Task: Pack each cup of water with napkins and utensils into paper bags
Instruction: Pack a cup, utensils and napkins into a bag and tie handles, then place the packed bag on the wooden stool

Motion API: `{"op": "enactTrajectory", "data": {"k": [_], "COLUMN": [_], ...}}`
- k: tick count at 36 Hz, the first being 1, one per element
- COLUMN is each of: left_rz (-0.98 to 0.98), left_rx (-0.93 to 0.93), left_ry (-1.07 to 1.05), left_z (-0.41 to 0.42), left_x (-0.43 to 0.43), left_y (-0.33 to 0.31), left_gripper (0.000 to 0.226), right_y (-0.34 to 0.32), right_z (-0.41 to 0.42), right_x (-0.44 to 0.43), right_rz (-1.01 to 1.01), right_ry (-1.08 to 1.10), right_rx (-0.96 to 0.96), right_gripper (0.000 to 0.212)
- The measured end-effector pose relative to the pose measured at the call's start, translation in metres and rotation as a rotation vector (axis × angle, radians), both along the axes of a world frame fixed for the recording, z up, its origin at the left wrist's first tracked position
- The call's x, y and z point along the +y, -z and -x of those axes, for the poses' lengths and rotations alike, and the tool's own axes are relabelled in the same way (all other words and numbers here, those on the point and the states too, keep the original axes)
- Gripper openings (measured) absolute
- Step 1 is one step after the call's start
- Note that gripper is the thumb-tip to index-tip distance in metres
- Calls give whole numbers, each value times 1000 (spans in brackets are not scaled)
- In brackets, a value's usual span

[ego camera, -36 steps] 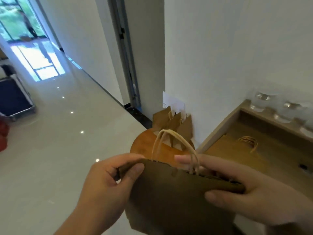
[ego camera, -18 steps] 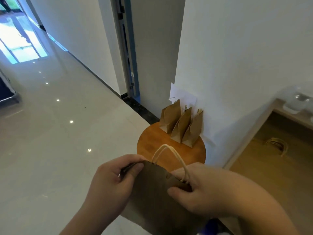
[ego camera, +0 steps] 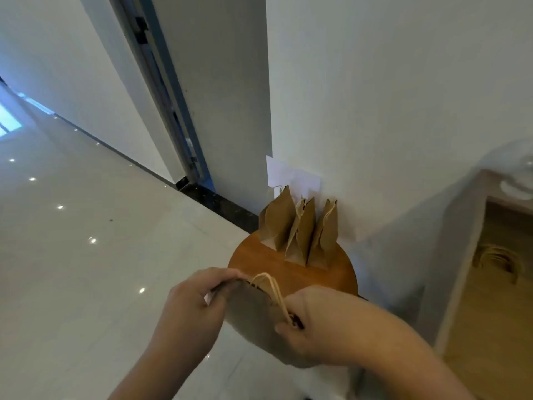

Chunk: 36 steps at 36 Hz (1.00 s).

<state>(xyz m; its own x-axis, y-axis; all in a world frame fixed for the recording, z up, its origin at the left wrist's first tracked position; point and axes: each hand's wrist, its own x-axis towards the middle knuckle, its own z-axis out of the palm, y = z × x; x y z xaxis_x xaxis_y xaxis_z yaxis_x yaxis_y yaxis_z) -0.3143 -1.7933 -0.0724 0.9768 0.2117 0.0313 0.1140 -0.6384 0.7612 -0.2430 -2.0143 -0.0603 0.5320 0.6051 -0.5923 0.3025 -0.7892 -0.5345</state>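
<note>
I hold a brown paper bag (ego camera: 253,316) with twine handles in front of me, above the near edge of a round wooden stool (ego camera: 277,269). My left hand (ego camera: 193,307) pinches the bag's top left corner. My right hand (ego camera: 314,321) grips the top right edge by the handle. Three folded-shut brown paper bags (ego camera: 300,229) stand in a row on the stool's far side, against the white wall. A clear cup (ego camera: 519,180) shows blurred at the right edge on a wooden shelf.
A wooden table (ego camera: 496,313) lies at the right, with a pile of flat bags' twine handles (ego camera: 496,258) on it. Glossy tiled floor (ego camera: 86,255) spreads to the left. A door frame (ego camera: 170,111) stands behind the stool.
My view has swung left and down from the table to the stool. Both hands carried the bag toward the stool, and my right hand moved from the bag's mouth to grip its top edge.
</note>
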Motion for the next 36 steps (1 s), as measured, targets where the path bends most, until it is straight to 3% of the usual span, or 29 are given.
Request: {"op": "enactTrajectory", "data": {"k": [6,9,11,18,22,36], "left_rz": [-53,8,30,124,111,-15], "left_rx": [73,140,131,107,117,208], "left_ry": [208,292,342,490,569,472], "left_z": [-84,-127,-152,-229,-264,-350], "left_x": [34,44,47,26,9,-11], "left_y": [18,29,37,38,41,83], "left_gripper": [28,12,27,38,38,40], "right_y": [13,20,26,76,114,243], "right_z": [-36,-53,-62,-103,-140,-285], "right_x": [24,33,33,-2,-27,-85], "right_rz": [7,7,34,188,241,236], "right_ry": [261,414,534,867,1022,1415], "right_rx": [4,4,-2,-25,23,139], "right_gripper": [31,28,30,40,24,23]}}
